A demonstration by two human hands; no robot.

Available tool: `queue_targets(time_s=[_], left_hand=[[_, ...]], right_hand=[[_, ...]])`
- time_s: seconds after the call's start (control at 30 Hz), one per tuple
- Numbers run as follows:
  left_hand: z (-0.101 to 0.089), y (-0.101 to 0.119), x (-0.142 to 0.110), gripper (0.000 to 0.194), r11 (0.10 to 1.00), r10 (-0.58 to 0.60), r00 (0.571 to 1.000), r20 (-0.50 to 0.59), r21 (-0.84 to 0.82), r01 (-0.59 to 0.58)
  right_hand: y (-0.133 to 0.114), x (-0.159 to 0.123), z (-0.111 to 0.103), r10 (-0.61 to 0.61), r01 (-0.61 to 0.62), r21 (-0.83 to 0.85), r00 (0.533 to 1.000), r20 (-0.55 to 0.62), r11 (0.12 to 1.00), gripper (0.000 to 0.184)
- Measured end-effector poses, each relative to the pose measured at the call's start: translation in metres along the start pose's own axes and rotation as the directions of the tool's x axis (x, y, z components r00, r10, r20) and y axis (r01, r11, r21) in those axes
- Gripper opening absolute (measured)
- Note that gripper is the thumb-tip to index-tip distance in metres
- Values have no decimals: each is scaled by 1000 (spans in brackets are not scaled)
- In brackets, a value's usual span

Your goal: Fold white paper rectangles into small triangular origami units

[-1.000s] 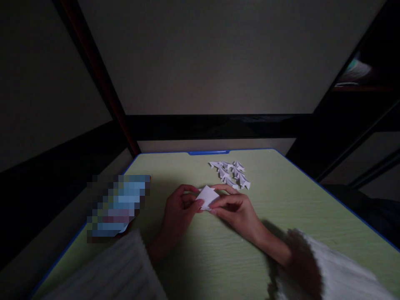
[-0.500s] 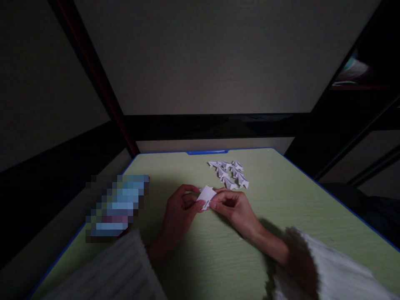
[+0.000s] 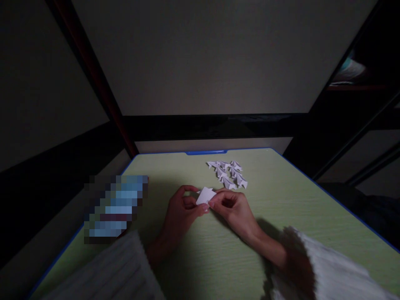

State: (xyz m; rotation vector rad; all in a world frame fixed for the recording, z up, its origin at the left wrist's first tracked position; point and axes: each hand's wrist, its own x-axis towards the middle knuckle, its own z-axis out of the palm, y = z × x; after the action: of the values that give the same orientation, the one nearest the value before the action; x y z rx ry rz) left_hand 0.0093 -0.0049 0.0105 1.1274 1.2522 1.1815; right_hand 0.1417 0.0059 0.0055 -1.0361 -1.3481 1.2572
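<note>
Both hands close on one small folded paper (image 3: 205,196), just below the centre of the frame. The left hand (image 3: 179,212) pinches its left side, thumb along the lower edge; the right hand (image 3: 239,212) pinches the lower right corner, thumb near the other thumb. The fingers hide the finer creases. Just above and to the right lie several folded paper pieces (image 3: 221,173), spiky and evidently shaped already. The held one shows a flat diamond face, so its folding looks part-way, with further shaping probably left. All this is on or over the pale green table (image 3: 281,196); a pixelated object (image 3: 117,206) lies at lower left.
</note>
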Motion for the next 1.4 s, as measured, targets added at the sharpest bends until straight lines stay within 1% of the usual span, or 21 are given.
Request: queue_targets(time_s=[0.1,0.17,0.23,0.33,0.4,0.47,0.53,0.63,0.77,0.97,1.13,1.23,1.4], left_hand=[[-2,-1,1,41,999,-39,999,3,-14,39],[-3,-2,2,41,998,-52,999,-5,-22,52],[-5,-3,3,41,998,-45,999,-9,-51,44],[-8,-4,3,41,994,-28,1000,-7,-110,27],[-8,-4,3,42,991,-30,1000,-2,-131,30],[-8,-4,3,43,990,-30,1000,-2,-140,29],[-8,-4,3,43,990,-24,1000,-5,-141,23],[-8,-4,4,44,990,-17,1000,15,-139,19],[-8,-5,4,45,988,-1,999,41,-152,7],[-8,-5,3,43,987,-9,999,47,-161,17],[-11,-10,5,40,986,6,996,84,-166,8],[-12,-11,5,41,984,10,995,97,-176,7],[-9,-8,4,44,983,-4,996,89,-180,20]], right_hand=[[1,0,0,-10,10,7,1000,12,1000,10],[2,1,0,19,-21,46,999,41,999,9],[3,2,-2,51,-58,134,997,55,989,7],[4,5,-6,77,-83,311,997,31,947,9],[4,7,-8,102,-118,342,993,63,932,12],[3,8,-8,123,-157,271,983,140,950,15],[2,8,-9,127,-168,171,966,223,971,20],[2,9,-8,129,-162,94,949,286,982,26],[3,10,-9,132,-159,69,947,292,985,27],[4,10,-11,125,-149,62,948,294,987,29],[5,10,-11,116,-135,45,947,299,990,32],[6,10,-10,97,-107,15,948,302,994,33],[6,6,-11,50,-26,-92,960,275,995,31]])
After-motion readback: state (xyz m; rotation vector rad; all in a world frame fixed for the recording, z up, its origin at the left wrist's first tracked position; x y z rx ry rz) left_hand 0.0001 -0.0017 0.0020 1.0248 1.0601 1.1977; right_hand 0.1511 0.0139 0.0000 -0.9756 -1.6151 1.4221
